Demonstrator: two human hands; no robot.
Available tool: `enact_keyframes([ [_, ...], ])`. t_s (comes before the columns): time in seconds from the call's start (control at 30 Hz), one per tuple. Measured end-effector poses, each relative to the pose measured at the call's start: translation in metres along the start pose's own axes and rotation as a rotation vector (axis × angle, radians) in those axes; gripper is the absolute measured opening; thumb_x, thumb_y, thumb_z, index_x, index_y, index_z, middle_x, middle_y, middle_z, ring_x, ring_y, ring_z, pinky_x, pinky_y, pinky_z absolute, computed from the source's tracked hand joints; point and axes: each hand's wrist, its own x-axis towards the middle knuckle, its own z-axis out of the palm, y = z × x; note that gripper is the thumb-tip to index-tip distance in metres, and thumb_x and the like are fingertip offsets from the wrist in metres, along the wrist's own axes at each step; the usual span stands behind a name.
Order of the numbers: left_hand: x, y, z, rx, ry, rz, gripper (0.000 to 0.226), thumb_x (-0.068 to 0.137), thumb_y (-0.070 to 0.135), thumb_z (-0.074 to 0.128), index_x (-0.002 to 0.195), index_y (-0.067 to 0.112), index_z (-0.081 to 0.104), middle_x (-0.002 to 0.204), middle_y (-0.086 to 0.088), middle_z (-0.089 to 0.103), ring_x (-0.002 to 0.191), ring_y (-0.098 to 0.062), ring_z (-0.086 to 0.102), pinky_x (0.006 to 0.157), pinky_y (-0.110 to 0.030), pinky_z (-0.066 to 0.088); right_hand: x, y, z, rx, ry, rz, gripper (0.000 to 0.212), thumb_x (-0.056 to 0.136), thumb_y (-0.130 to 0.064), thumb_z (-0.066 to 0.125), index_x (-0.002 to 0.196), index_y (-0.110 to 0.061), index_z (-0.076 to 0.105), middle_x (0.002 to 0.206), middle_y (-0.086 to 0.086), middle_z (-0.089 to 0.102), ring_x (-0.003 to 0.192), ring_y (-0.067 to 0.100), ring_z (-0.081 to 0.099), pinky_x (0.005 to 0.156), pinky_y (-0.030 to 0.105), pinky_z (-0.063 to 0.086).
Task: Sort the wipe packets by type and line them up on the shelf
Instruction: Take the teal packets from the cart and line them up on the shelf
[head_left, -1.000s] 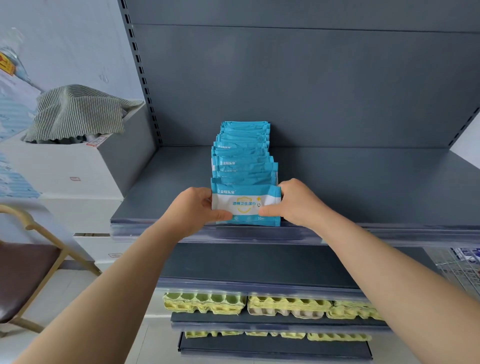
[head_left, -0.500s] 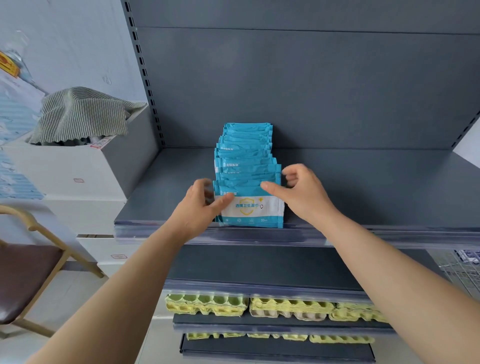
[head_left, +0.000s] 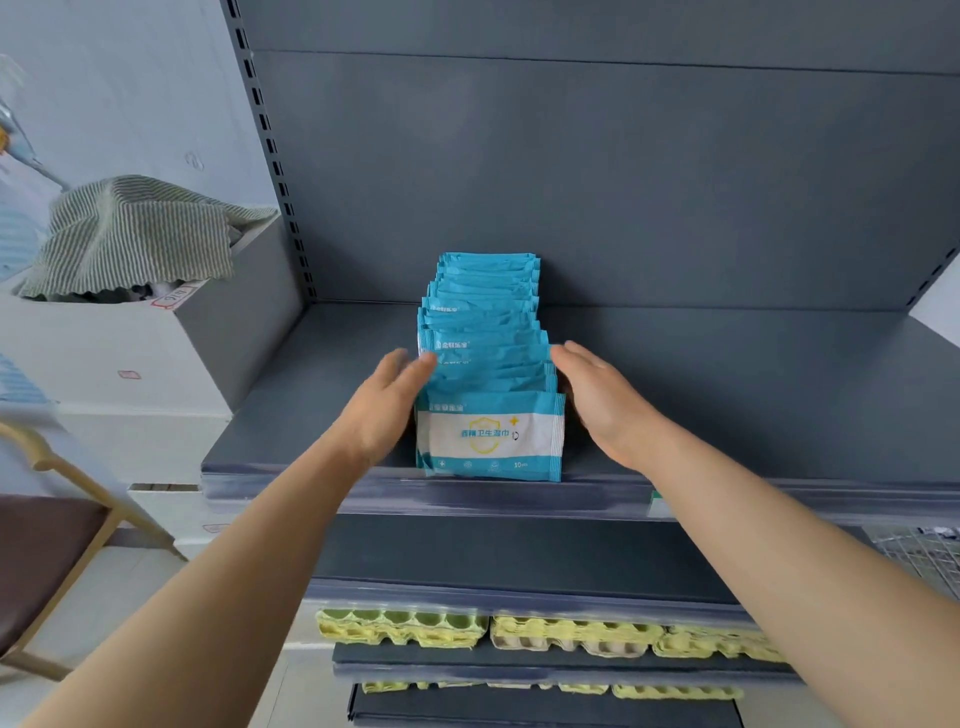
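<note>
Several blue-and-white wipe packets (head_left: 485, 332) stand upright in one row running from the front lip to the back of the dark grey shelf (head_left: 727, 395). The front packet (head_left: 491, 436) faces me with its white label. My left hand (head_left: 387, 408) lies flat against the row's left side, fingers straight, fingertips on the packets. My right hand (head_left: 597, 397) lies flat against the right side, fingers straight. Neither hand grips a packet.
A white box (head_left: 119, 353) with a striped cloth (head_left: 135, 234) on top stands left of the shelf unit. Yellow-green egg cartons (head_left: 545, 631) fill a lower shelf. A wooden chair (head_left: 47, 561) is at the lower left. A wire basket (head_left: 919, 545) shows at the right edge.
Both hands let go of the front packet and slid back along the row's sides, fingers straightened. The front packet stands at the shelf's lip.
</note>
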Motion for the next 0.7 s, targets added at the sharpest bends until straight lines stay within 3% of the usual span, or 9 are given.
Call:
enact_keyframes([
  [0.07, 0.014, 0.006, -0.005, -0.016, 0.058, -0.034, 0.082, 0.088, 0.066, 0.043, 0.151, 0.019, 0.021, 0.151, 0.008, 0.034, 0.136, -0.013, 0.036, 0.115, -0.038, 0.028, 0.010, -0.007, -0.003, 0.000, 0.062, 0.033, 0.066, 0.098, -0.045, 0.038, 0.153, -0.017, 0.014, 0.158, -0.010, 0.014, 0.146, 0.010, 0.013, 0.117, 0.034, 0.013],
  [0.13, 0.033, 0.007, -0.006, -0.088, 0.031, -0.093, 0.102, 0.069, 0.086, 0.044, 0.150, 0.025, 0.028, 0.154, 0.011, 0.032, 0.138, -0.012, 0.036, 0.116, -0.042, 0.028, 0.022, -0.012, -0.002, 0.062, 0.038, 0.056, 0.054, 0.100, -0.042, 0.036, 0.147, -0.017, 0.030, 0.151, -0.008, 0.033, 0.141, 0.014, 0.030, 0.114, 0.035, 0.023],
  [0.2, 0.040, 0.015, 0.003, -0.218, -0.004, -0.158, 0.081, 0.082, 0.076, 0.042, 0.137, 0.017, 0.050, 0.137, 0.001, 0.056, 0.122, -0.018, 0.057, 0.107, -0.043, 0.042, 0.032, -0.016, 0.004, 0.182, -0.036, 0.115, 0.043, 0.100, -0.042, 0.035, 0.131, -0.016, 0.052, 0.130, 0.001, 0.060, 0.119, 0.021, 0.058, 0.100, 0.040, 0.047],
  [0.3, 0.041, 0.022, 0.018, -0.312, -0.059, -0.225, 0.051, 0.099, 0.050, 0.035, 0.119, 0.013, 0.065, 0.114, -0.007, 0.070, 0.102, -0.026, 0.068, 0.090, -0.042, 0.054, 0.038, -0.011, 0.008, 0.234, -0.082, 0.173, 0.037, 0.101, -0.039, 0.035, 0.128, -0.018, 0.051, 0.124, 0.005, 0.063, 0.104, 0.022, 0.066, 0.080, 0.036, 0.057],
  [0.43, 0.041, 0.021, 0.017, -0.329, -0.093, -0.224, 0.051, 0.101, 0.049, 0.032, 0.116, 0.014, 0.066, 0.110, -0.008, 0.072, 0.099, -0.027, 0.069, 0.081, -0.038, 0.058, 0.041, -0.007, 0.001, 0.277, -0.111, 0.158, 0.037, 0.101, -0.038, 0.036, 0.129, -0.017, 0.050, 0.126, 0.004, 0.062, 0.110, 0.022, 0.063, 0.089, 0.039, 0.054],
  [0.53, 0.050, 0.024, 0.009, -0.236, -0.061, -0.136, 0.048, 0.101, 0.048, 0.030, 0.117, 0.018, 0.063, 0.120, -0.003, 0.067, 0.108, -0.021, 0.065, 0.091, -0.036, 0.052, 0.054, -0.011, -0.008, 0.164, -0.019, 0.082, 0.036, 0.100, -0.040, 0.037, 0.124, -0.015, 0.048, 0.124, -0.011, 0.054, 0.120, 0.007, 0.050, 0.098, 0.027, 0.039],
  [0.57, 0.058, 0.024, 0.006, -0.175, -0.011, -0.120, 0.048, 0.101, 0.049, 0.030, 0.126, 0.018, 0.057, 0.131, -0.001, 0.060, 0.118, -0.018, 0.058, 0.099, -0.037, 0.047, 0.059, -0.014, -0.011, 0.132, 0.017, 0.056, 0.034, 0.101, -0.039, 0.036, 0.127, -0.017, 0.043, 0.123, -0.015, 0.048, 0.122, 0.002, 0.042, 0.098, 0.024, 0.031],
  [0.63, 0.073, 0.027, -0.001, -0.045, 0.085, -0.106, 0.059, 0.097, 0.053, 0.036, 0.145, 0.019, 0.037, 0.149, 0.004, 0.039, 0.135, -0.018, 0.040, 0.113, -0.041, 0.032, 0.072, -0.019, -0.014, 0.085, 0.065, 0.055, 0.054, 0.101, -0.039, 0.035, 0.149, -0.017, 0.022, 0.145, -0.010, 0.035, 0.130, 0.003, 0.032, 0.105, 0.027, 0.024],
  [0.7, 0.088, 0.031, -0.002, -0.038, 0.095, -0.157, 0.073, 0.089, 0.060, 0.043, 0.149, 0.021, 0.030, 0.152, 0.007, 0.034, 0.137, -0.017, 0.037, 0.115, -0.041, 0.028, 0.088, -0.020, -0.013, 0.111, 0.092, 0.109, 0.068, 0.100, -0.043, 0.038, 0.153, -0.020, 0.004, 0.157, -0.006, 0.021, 0.140, 0.011, 0.027, 0.116, 0.035, 0.021],
])
